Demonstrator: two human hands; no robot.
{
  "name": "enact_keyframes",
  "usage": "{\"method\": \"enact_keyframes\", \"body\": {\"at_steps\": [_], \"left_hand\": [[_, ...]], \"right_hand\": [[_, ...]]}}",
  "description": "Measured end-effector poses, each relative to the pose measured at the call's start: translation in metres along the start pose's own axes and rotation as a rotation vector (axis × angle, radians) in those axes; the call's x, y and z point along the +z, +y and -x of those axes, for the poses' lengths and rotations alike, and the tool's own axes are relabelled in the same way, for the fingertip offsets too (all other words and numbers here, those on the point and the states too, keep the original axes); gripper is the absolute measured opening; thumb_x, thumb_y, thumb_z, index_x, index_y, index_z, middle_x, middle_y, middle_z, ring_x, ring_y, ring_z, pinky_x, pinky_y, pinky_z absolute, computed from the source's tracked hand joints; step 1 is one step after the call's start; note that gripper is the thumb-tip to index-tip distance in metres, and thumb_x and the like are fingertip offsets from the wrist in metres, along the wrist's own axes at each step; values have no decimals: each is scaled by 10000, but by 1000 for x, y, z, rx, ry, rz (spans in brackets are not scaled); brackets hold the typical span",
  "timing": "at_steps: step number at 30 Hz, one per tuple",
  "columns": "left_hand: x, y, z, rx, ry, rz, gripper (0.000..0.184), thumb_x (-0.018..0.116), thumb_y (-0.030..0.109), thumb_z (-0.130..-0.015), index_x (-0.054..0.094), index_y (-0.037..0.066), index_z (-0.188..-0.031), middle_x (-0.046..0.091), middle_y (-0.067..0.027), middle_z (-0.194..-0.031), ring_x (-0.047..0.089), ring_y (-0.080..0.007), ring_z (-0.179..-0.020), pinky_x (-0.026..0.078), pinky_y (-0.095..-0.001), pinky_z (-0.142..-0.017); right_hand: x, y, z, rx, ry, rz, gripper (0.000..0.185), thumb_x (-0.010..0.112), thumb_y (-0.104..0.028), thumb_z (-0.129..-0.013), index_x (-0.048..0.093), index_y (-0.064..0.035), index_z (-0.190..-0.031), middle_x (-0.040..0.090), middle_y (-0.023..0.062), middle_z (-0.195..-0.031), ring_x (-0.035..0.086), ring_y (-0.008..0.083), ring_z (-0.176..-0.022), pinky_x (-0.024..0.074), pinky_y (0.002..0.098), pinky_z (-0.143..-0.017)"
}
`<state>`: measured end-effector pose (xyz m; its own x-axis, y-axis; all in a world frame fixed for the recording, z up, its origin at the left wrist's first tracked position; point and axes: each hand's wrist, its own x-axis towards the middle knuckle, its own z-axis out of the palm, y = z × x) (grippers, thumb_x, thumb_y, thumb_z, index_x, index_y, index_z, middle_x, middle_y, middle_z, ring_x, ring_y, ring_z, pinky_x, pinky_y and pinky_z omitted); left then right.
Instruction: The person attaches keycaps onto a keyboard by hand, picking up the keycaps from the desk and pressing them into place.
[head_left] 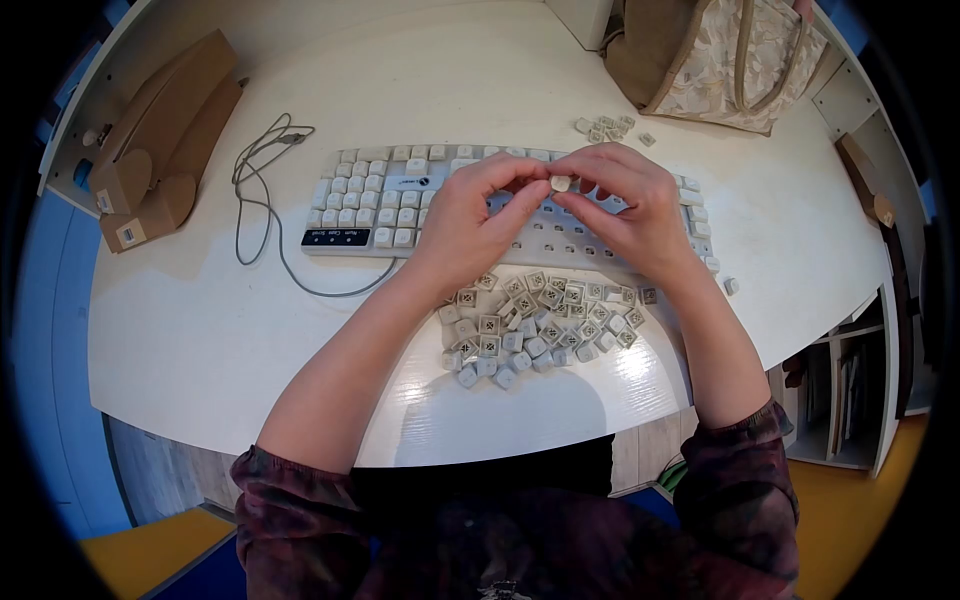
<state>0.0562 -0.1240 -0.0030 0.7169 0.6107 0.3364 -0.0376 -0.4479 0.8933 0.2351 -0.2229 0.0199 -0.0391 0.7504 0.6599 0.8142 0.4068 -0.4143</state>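
Over the keyboard (404,183), both hands meet at a small pale keycap (560,184). My left hand (486,212) pinches at its left side, thumb tip against it. From the right, my right hand (625,205) has thumb and fingers closed around the same keycap. Keycaps cover the keyboard's left part and some of its edges, while bare switch positions show below the hands. A heap of loose keycaps (540,322) lies just in front of the keyboard, many upside down with their stems showing. The hands hide part of the keyboard's middle.
A grey cable (268,205) lies coiled left of the keyboard. Several keycaps (605,128) sit behind it, and one (732,286) lies at the right. A patterned bag (735,60) stands at the back right, and brown cardboard (165,140) at the back left of the white table (200,350).
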Motion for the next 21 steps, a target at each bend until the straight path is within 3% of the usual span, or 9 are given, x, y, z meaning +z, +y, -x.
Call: {"method": "enact_keyframes", "body": {"at_steps": [11, 21], "left_hand": [[0, 1, 1, -6, -9, -32, 207, 626, 138, -986, 675, -7, -1125, 677, -38, -1046, 609, -111, -972, 474, -253, -867], [-1, 2, 2, -26, -35, -50, 196, 622, 156, -990, 679, -22, -1049, 658, -14, -949, 583, -91, -891, 470, -247, -808]], "right_hand": [[1, -4, 0, 34, 2, 39, 212, 807, -117, -768, 695, -39, -931, 672, 52, -811, 653, 171, -694, 546, 285, -618], [4, -5, 2, 75, 35, -18, 243, 834, -148, -757, 652, -42, -879, 612, 33, -709, 595, 147, -603, 498, 268, -561]]}}
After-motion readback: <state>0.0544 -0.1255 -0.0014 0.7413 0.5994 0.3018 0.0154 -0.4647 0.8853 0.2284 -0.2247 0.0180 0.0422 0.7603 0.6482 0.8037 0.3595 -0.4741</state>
